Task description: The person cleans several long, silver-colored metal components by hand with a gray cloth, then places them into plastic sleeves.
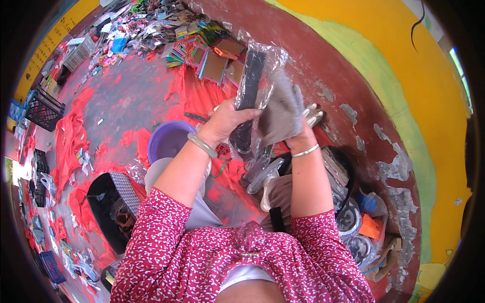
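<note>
My left hand [226, 120] grips a long black item in a clear plastic wrapper [251, 76], held upright before me with the thumb across its front. The item's exact kind does not show. Close beside it on the right, my right hand [302, 137] holds a grey cloth [281, 113], smeared by motion, against or very near the wrapper. The fingers behind the cloth are partly hidden. Below the hands lie several clear-wrapped packages [262, 171]. A purple bucket [152, 146] stands left of my left forearm.
A black bin [103, 217] holds items at lower left. Bagged goods [371, 207] sit by my right elbow against the peeling red wall [348, 86]. Boards and notebooks [214, 65] are piled ahead. A black crate [44, 109] stands far left. Red sheeting [70, 141] litters the floor.
</note>
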Available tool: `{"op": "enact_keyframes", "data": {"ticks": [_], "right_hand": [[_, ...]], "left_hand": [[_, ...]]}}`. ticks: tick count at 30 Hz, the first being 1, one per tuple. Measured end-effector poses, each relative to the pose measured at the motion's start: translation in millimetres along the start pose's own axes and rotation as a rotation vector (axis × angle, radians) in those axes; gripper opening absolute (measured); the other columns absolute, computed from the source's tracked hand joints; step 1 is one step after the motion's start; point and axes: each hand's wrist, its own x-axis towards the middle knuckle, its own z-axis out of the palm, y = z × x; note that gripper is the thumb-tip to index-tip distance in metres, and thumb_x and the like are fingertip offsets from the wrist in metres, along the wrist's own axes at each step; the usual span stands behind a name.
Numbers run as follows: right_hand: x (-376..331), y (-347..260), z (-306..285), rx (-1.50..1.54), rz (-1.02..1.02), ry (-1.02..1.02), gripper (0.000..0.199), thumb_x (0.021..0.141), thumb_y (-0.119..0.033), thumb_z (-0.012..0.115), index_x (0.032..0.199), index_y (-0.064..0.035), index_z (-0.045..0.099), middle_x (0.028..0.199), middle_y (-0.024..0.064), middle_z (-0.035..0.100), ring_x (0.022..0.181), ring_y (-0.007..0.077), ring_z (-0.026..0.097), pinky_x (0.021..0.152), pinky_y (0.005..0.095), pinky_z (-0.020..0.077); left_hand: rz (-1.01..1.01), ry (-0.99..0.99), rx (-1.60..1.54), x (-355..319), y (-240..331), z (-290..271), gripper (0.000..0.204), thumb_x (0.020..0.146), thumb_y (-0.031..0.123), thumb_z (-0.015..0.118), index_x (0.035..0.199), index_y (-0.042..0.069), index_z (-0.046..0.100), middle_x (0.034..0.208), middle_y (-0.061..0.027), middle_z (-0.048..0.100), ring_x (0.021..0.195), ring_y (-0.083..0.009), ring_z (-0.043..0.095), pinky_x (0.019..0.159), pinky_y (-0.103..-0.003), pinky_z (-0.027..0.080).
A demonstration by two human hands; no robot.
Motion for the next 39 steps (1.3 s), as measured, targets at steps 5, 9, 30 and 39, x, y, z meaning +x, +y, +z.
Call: {"op": "enact_keyframes", "data": {"ticks": [5,9,30,39], "right_hand": [[-8.5,6.4,61.2,0.176,-0.079,0.3,0.027,0.071,0.001,0.062,0.096,-0.0063,0.055,0.089,0.0032,0.058,0.08,0.0155,0.056,0.069,0.028,0.0469],[-5.7,11.9,59.0,0.355,-0.132,0.482,0.023,0.07,0.006,0.058,0.089,-0.0059,0.056,0.085,0.0037,0.058,0.078,0.0173,0.057,0.07,0.0293,0.0475],[3.7,-15.0,-0.9,0.477,-0.081,0.532,0.014,0.086,-0.011,0.049,0.093,-0.0004,0.057,0.086,0.0104,0.061,0.075,0.023,0.061,0.068,0.0369,0.0517],[15.2,-0.7,0.7,0.464,-0.085,0.812,0.013,0.085,-0.007,0.047,0.093,0.0004,0.055,0.084,0.0088,0.059,0.073,0.0218,0.059,0.064,0.0348,0.0504]], "left_hand": [[0.11,-0.165,0.465,1.4,-17.3,3.6,0.033,0.075,0.005,0.062,0.106,0.0,0.057,0.102,-0.0064,0.06,0.095,-0.0136,0.053,0.083,-0.028,0.043],[0.113,-0.205,0.548,5.1,-20.1,10.0,0.032,0.075,0.008,0.061,0.106,-0.001,0.057,0.101,-0.0077,0.061,0.094,-0.0157,0.054,0.085,-0.03,0.042],[0.085,-0.147,0.754,-7.7,-32.6,11.7,0.034,0.084,0.031,0.055,0.088,-0.002,0.056,0.075,-0.0169,0.06,0.071,-0.0252,0.059,0.066,-0.035,0.045],[0.041,-0.245,0.725,0.4,-43.6,8.7,0.027,0.085,0.024,0.055,0.094,-0.001,0.057,0.074,-0.0081,0.057,0.07,-0.0139,0.05,0.067,-0.03,0.044]]}}
